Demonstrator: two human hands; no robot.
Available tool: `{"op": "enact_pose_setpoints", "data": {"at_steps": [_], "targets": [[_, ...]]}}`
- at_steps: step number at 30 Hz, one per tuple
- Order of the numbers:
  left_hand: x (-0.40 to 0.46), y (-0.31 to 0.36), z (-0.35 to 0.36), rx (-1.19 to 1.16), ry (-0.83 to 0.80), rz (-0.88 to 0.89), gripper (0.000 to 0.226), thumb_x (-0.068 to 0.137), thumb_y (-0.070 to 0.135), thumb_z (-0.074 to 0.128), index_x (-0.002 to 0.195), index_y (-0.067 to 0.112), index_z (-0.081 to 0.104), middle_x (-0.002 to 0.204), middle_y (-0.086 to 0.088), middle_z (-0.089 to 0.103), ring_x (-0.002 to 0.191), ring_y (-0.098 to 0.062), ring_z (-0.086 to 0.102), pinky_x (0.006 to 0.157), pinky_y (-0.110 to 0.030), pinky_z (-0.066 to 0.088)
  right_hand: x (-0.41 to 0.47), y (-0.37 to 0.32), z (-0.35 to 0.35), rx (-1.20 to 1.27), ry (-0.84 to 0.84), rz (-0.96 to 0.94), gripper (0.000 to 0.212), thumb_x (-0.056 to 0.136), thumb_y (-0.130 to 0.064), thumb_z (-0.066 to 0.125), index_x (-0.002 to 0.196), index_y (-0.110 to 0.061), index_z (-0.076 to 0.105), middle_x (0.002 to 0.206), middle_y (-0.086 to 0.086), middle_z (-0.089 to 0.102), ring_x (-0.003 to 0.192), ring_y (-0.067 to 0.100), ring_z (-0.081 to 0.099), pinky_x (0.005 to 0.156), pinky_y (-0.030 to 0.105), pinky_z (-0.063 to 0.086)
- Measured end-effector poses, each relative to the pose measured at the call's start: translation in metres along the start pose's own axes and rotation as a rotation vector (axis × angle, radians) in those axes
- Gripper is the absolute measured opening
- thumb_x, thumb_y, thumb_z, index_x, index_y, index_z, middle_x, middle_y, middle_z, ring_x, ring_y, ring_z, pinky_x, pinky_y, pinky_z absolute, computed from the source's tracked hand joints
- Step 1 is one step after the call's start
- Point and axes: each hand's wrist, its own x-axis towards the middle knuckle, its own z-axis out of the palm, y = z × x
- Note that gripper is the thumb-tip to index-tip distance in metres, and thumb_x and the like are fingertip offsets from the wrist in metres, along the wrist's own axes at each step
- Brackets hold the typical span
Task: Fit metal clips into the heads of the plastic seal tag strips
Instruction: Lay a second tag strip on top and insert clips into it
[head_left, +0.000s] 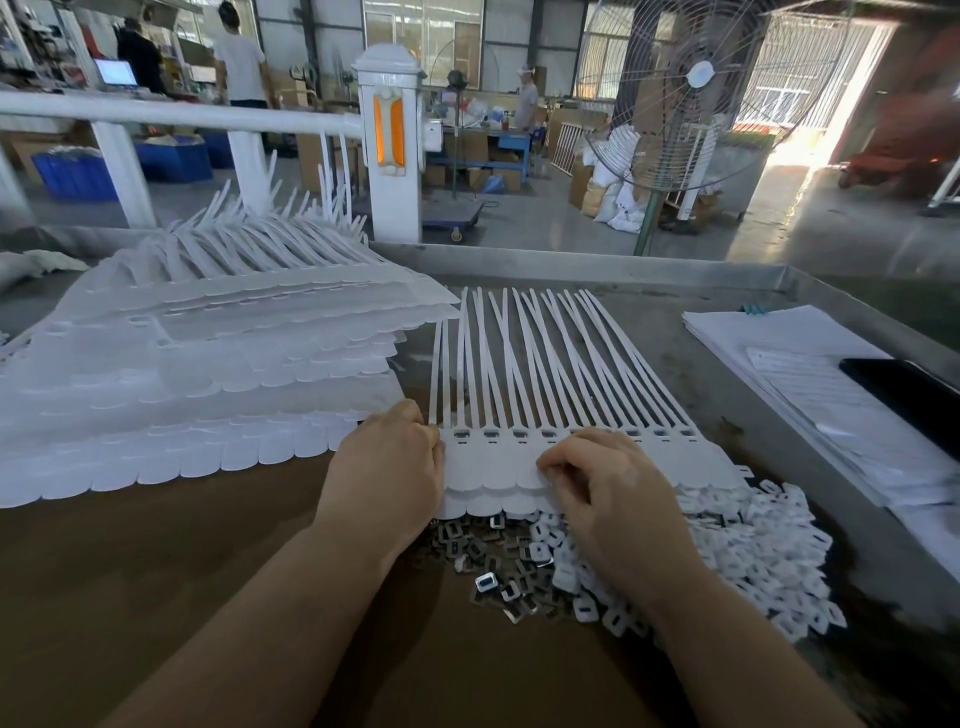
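Both your forearms reach in; left hand (387, 467) steadies the seal tag strip sheet (519, 457) edge, fingers curled on it. Right hand (613, 488) pinches at a head. Metal clips (483, 545) lie just nearer on the worktop (156, 597). Seat each clip square, press flat.

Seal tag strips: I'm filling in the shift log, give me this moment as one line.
left hand holds seal tag strips at edge | right hand pinches a tag | metal clips piled below
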Motion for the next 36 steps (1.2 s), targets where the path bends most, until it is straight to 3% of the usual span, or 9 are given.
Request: {"op": "enact_pose_setpoints", "data": {"at_steps": [11,20,26,28,31,34,36], "targets": [[0.001,0.005,-0.001,0.096,-0.039,0.008,0.026,0.096,0.023,0.038,0.093,0.020,0.064,0.090,0.008,0.047,0.080,-0.011,0.051,0.071,-0.028,0.051,0.000,0.000,0.001,-0.014,-0.012,0.014,0.010,0.087,-0.013,0.058,0.088,-0.014,0.068,0.087,-0.004,0.064,0.085,0.012,0.054,0.082,0.025,0.044],[0.002,0.012,0.000,0.224,-0.039,-0.024,0.018,0.092,0.017,0.043,0.084,0.021,0.058,0.081,0.007,0.034,0.062,-0.013,0.039,0.054,-0.026,0.034,0.001,0.002,0.001,-0.025,-0.007,0.007,0.010,0.086,-0.013,0.058,0.088,-0.016,0.068,0.086,-0.005,0.064,0.084,0.012,0.054,0.081,0.025,0.045],[-0.005,0.009,-0.002,0.076,0.049,-0.044,0.021,0.094,0.029,0.042,0.097,0.024,0.063,0.095,0.010,0.053,0.080,-0.011,0.054,0.064,-0.025,0.046,0.001,0.004,0.001,0.014,0.041,0.028,0.010,0.084,-0.010,0.061,0.088,-0.014,0.069,0.087,-0.005,0.068,0.080,0.008,0.056,0.078,0.022,0.047],[-0.006,0.010,-0.006,-0.017,0.099,0.021,0.016,0.090,0.024,0.052,0.095,0.021,0.067,0.091,0.008,0.060,0.082,-0.012,0.054,0.068,-0.026,0.046,0.001,0.004,0.001,0.026,0.057,0.042,0.011,0.085,-0.009,0.060,0.090,-0.014,0.070,0.088,-0.004,0.069,0.079,0.007,0.057,0.077,0.019,0.045],[-0.008,0.019,-0.011,-0.159,0.146,0.299,0.008,0.082,0.017,0.064,0.087,0.017,0.071,0.081,0.004,0.065,0.074,-0.010,0.055,0.070,-0.026,0.048,0.001,0.004,0.001,0.028,0.059,0.055,0.013,0.087,-0.010,0.059,0.092,-0.015,0.069,0.088,-0.005,0.069,0.079,0.007,0.056,0.076,0.018,0.042],[-0.013,0.030,-0.013,-0.237,0.023,0.559,0.021,0.084,0.029,0.053,0.087,0.020,0.071,0.081,0.007,0.064,0.076,-0.006,0.053,0.074,-0.018,0.042,0.001,0.004,0.001,0.041,0.043,0.053,0.012,0.087,-0.010,0.058,0.091,-0.015,0.068,0.087,-0.004,0.068,0.079,0.008,0.056,0.075,0.019,0.043],[-0.016,0.034,-0.014,-0.269,-0.095,0.643,0.020,0.084,0.032,0.055,0.090,0.023,0.072,0.087,0.008,0.063,0.082,-0.003,0.048,0.078,-0.013,0.033,0.001,0.004,0.001,0.040,0.033,0.053,0.011,0.086,-0.011,0.058,0.089,-0.015,0.067,0.087,-0.005,0.067,0.081,0.010,0.056,0.075,0.021,0.043]]}}
